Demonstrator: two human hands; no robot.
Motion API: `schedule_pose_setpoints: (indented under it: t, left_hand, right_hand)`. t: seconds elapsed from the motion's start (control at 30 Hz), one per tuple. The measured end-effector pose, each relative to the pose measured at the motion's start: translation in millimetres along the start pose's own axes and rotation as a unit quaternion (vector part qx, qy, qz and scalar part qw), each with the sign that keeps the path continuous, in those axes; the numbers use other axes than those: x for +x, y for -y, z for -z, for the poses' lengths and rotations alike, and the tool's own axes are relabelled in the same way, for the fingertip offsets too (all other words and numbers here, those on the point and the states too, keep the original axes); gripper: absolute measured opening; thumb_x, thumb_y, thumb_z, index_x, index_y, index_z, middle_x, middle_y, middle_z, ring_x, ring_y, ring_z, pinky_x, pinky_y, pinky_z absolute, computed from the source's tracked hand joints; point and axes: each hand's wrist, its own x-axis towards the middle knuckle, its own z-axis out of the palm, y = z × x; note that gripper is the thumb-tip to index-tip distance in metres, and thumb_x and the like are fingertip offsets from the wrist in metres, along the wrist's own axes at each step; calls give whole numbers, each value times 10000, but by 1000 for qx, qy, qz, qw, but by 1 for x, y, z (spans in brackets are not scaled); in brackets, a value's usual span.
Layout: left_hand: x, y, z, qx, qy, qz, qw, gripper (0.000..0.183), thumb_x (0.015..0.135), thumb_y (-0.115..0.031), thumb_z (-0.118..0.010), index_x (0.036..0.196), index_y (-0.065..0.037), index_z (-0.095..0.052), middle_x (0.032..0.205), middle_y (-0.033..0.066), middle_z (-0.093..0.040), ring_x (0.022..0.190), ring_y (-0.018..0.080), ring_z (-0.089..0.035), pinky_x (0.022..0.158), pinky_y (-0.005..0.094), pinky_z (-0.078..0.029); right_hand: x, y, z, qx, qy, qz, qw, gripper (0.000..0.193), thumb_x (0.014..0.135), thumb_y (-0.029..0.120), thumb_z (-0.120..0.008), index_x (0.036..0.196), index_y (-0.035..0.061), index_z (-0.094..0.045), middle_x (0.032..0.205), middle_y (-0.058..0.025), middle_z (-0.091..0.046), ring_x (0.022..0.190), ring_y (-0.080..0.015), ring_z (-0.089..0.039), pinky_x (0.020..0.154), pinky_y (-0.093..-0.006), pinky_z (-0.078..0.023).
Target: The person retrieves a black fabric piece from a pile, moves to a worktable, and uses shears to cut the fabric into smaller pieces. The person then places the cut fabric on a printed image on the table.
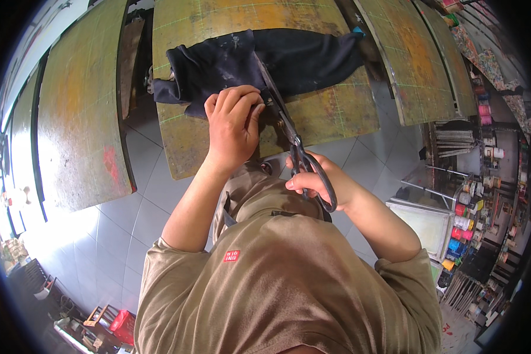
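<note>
Dark navy fabric [218, 62], possibly a garment, lies bunched across the far half of the worn wooden table in front of me. My left hand [235, 121] grips the near edge of this fabric, fingers curled in and pressed together. In my right hand [318, 177] is a large pair of dark metal scissors [284, 118], with fingers and thumb through the handle loops. Its long blades point away from me and lie over the fabric, just right of my left fingertips. Whether the blades are parted around cloth I cannot tell.
The worn wooden table [183, 141] bears a green grid. Similar boards stand at the left [79, 130] and right [404, 65], with grey tiled floor [150, 206] between. Shelves of colourful jars [463, 224] and a pale framed screen [422, 227] stand at right. A red container [123, 326] is lower left.
</note>
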Motion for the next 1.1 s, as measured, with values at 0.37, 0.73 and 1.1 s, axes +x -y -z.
schedule_pose_setpoints:
  t: [0.37, 0.73, 1.1]
  left_hand:
    - [1, 1, -1, -10, -7, -6, 1000, 134, 736, -34, -602, 864, -63, -572, 925, 24, -571, 872, 203, -528, 797, 339, -306]
    - [0, 1, 0, -12, -8, -8, 1000, 128, 741, -37, -600, 864, -60, -572, 930, 30, -571, 878, 213, -524, 800, 344, -309]
    - [-4, -2, 4, -23, 5, -11, 1000, 132, 741, -35, -594, 869, -60, -573, 934, 36, -576, 874, 211, -528, 802, 336, -311]
  right_hand:
    - [6, -6, -9, 21, -21, 4, 1000, 293, 694, 111, -643, 935, 53, -487, 669, 4, -474, 593, -73, -457, 479, -198, -297]
    - [8, -4, -12, 29, -17, -3, 999, 275, 707, 139, -632, 929, 63, -490, 649, 10, -476, 582, -70, -453, 473, -196, -288]
    - [4, 7, -13, 16, -12, -4, 1000, 238, 722, 132, -613, 918, 62, -496, 645, 5, -483, 568, -68, -445, 462, -197, -288]
